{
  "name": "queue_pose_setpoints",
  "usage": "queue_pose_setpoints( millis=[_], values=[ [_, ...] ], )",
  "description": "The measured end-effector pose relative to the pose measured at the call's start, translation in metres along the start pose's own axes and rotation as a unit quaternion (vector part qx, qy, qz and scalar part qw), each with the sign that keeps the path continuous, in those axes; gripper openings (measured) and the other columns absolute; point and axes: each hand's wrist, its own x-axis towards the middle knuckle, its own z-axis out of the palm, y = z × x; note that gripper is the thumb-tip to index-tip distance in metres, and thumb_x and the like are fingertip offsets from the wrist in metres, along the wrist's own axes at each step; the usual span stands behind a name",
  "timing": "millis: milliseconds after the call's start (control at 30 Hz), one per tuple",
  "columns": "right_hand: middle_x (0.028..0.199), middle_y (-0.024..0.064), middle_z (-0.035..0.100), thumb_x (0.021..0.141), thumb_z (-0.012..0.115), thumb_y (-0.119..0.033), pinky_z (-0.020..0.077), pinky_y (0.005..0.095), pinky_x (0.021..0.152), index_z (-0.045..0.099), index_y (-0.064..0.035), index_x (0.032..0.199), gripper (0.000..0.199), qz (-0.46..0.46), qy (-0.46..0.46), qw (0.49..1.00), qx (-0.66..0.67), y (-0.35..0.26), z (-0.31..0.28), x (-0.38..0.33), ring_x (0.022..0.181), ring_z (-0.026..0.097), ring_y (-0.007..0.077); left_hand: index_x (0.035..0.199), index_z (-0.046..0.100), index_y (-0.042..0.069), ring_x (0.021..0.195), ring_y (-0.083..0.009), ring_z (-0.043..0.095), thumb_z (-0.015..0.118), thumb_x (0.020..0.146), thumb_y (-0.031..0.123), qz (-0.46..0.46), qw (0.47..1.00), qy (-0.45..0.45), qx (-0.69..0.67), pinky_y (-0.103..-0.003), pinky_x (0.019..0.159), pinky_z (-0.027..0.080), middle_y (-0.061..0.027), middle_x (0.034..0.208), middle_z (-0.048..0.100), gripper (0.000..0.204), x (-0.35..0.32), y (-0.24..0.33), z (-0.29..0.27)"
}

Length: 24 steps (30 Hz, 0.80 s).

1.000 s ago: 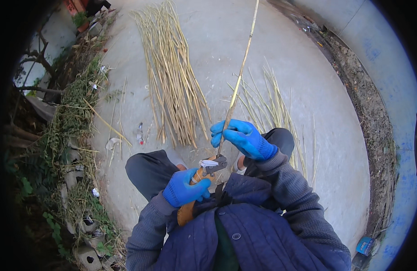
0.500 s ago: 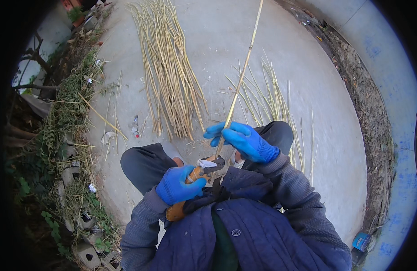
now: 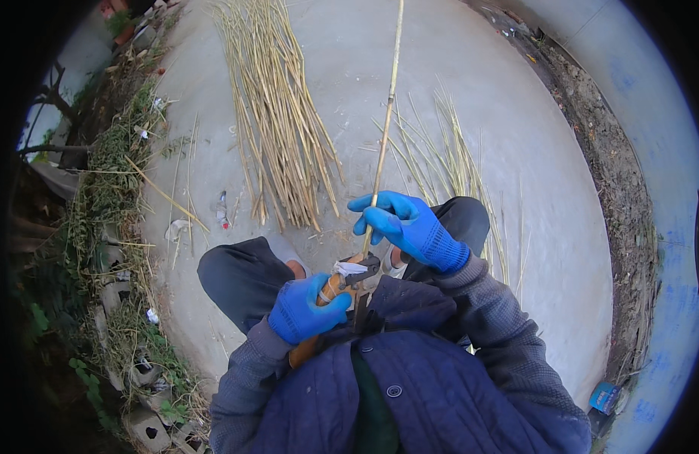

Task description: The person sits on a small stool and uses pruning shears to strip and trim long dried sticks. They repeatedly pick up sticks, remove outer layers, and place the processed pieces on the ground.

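Weeds (image 3: 111, 189) first, seen at the far left, well apart from the grip. Then bundle (image 3: 281, 136), found lying on the ground (image 3: 516, 129) ahead and left of the grip, clear of both hands. Nearer, left hand (image 3: 302, 312): wrapped its fingers firmly round the handle of the tool (image 3: 331, 290), with the metal head (image 3: 370, 265) turned right. Found the stick (image 3: 384, 136) with its lower end at that head, running up through the right hand and away past the upper edge of view. Could not tell whether clamped by the metal or merely resting against it. Next, right hand (image 3: 410, 227), just above the tool: held the stick in a narrow pinch between thumb and curled fingers. Seemed best to brace the tool with the left, guide with the right, and present the stick straight to the head. Probably called for a light, even pinch, with fingertips well up from the metal; risked a slip if forced. Further right, saw thin sticks (image 3: 460, 170), ahead of the grip; last, low and far right, a tin (image 3: 605, 396).
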Motion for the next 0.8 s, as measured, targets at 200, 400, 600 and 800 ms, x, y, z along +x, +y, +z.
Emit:
queue_pose_setpoints(
  millis=[200,400,600,800],
  values=[
    [0.092,0.0082,0.068,0.097,0.057,-0.025,0.0518,0.026,0.072,0.066,-0.0008,0.108,0.028,0.001,-0.002,0.999,-0.033,-0.006,0.002,0.015,0.08,0.062,0.0103,0.096,0.065,-0.003,0.062,-0.0192,0.068,0.07,0.082,0.029,0.022,0.999,0.04,-0.01,-0.033,0.058,0.052,-0.0131,0.067,0.066,0.035,0.003,0.002,-0.002],
    [0.1,0.0138,0.067,0.093,0.062,-0.02,0.0518,0.031,0.079,0.063,0.0011,0.115,0.031,-0.136,0.046,0.982,-0.127,0.007,0.014,0.027,0.088,0.065,0.0165,0.105,0.063,-0.003,0.068,-0.0157,0.07,0.065,0.088,0.018,-0.007,0.989,0.078,-0.125,-0.028,0.057,0.055,-0.0104,0.079,0.069,0.026,0.019,0.016,-0.014],
    [0.096,0.0107,0.067,0.098,0.054,-0.019,0.0532,0.0273,0.073,0.049,-0.0026,0.136,0.042,-0.144,0.101,0.961,-0.212,0.029,0.041,-0.006,0.081,0.065,0.0129,0.107,0.06,-0.005,0.061,-0.0162,0.067,0.06,0.092,0.013,0.008,0.971,0.118,-0.207,-0.028,0.052,0.054,-0.0111,0.075,0.067,0.024,0.043,0.034,-0.037],
    [0.069,0.0176,0.061,0.091,0.061,-0.016,0.0478,0.0383,0.052,0.059,-0.0013,0.115,0.028,-0.158,0.127,0.948,-0.246,0.051,0.045,-0.001,0.059,0.064,0.0298,0.108,0.061,-0.005,0.066,-0.017,0.068,0.064,0.092,0.02,0.023,0.955,0.129,-0.267,-0.027,0.054,0.055,-0.0131,0.085,0.069,0.029,0.077,0.026,-0.035]
  ],
)
